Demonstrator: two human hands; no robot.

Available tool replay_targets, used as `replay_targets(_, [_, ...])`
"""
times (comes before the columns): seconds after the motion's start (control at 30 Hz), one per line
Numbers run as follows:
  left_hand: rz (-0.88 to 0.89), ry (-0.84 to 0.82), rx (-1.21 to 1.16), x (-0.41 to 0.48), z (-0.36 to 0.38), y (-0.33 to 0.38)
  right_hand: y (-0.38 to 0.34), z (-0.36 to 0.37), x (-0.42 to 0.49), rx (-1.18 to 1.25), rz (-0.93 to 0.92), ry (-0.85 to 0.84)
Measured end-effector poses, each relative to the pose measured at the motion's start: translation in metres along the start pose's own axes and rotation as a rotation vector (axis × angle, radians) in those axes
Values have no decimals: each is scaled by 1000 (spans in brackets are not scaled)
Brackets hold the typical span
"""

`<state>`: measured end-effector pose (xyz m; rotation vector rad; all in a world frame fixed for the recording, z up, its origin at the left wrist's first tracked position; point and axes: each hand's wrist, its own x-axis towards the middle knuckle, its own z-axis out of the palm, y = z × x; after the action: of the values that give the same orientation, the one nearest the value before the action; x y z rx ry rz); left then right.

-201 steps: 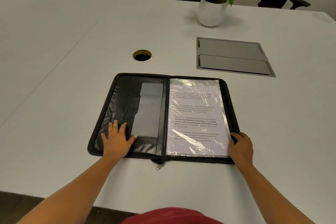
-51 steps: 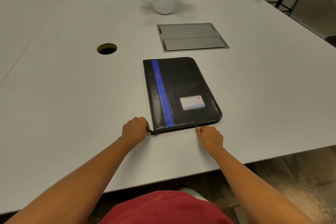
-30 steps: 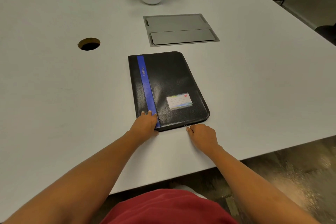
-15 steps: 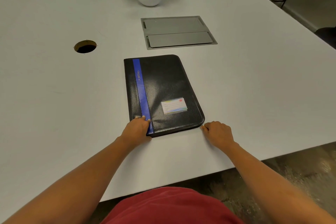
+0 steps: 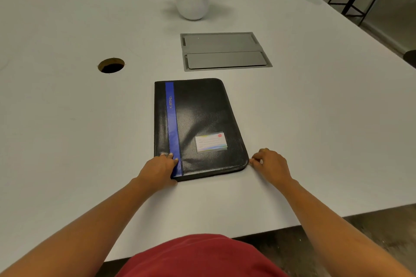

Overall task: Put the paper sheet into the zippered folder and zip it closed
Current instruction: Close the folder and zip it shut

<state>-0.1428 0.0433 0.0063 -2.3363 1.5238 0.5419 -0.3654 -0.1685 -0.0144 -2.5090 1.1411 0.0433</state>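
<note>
The step in hand was the zipping. The zippered folder (image 5: 198, 128) lay shut and flat on the white bench (image 5: 67, 119), cover up, its blue stripe (image 5: 172, 128) running from the far edge to the near one and a small label card (image 5: 211, 142) near its right side. No paper sheet showed anywhere on the bench, so it was presumably inside the folder (the closed cover hid it, so this is a judgement, not a sighting).

The left hand (image 5: 158, 170) rested on the near left corner of the folder, fingers loosely curled and laid flat across the lower end of the blue stripe, pressing the cover down rather than gripping anything. The right hand (image 5: 271, 165) sat on the bench just beside the rounded near right corner, its fingertips (image 5: 253, 161) drawn together at the folder's edge as if pinching the zipper pull; the pull itself was too small to make out, so whether the hand actually held it cannot be told.

If the pull was at that corner, roughly the near edge was done and the long right side and far edge were left. The next move would call for drawing the pull round the bend and away up the right side, with the left hand holding the folder so it did not slide or swivel on the smooth bench. Corners are where such a zipper tends to bind, so a steady pull along the line of the teeth would matter more than force.
</note>
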Motion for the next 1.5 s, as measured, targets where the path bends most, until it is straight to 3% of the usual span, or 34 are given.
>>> replay_targets(0.2, [-104, 116, -155, 8, -20, 14, 2, 2, 4, 175, -64, -8])
replay_targets(0.27, [-58, 189, -203, 20, -25, 26, 3, 0, 5, 210, -60, -8])
replay_targets(0.43, [22, 197, -364, 56, -31, 60, -2, -2, 3, 252, -136, -90])
replay_targets(0.53, [3, 302, -338, 79, -24, 76, -5, 2, 4, 256, -157, -132])
replay_targets(0.8, [-84, 359, -263, 102, 6, 87, -2, 9, 5, 371, -49, -124])
replay_targets(1.13, [-83, 392, -247, 99, 9, 86, -11, 16, 29, 374, 95, 60])
replay_targets(1.5, [-90, 401, -229, 101, 9, 87, -25, 15, 80, 360, 162, 120])
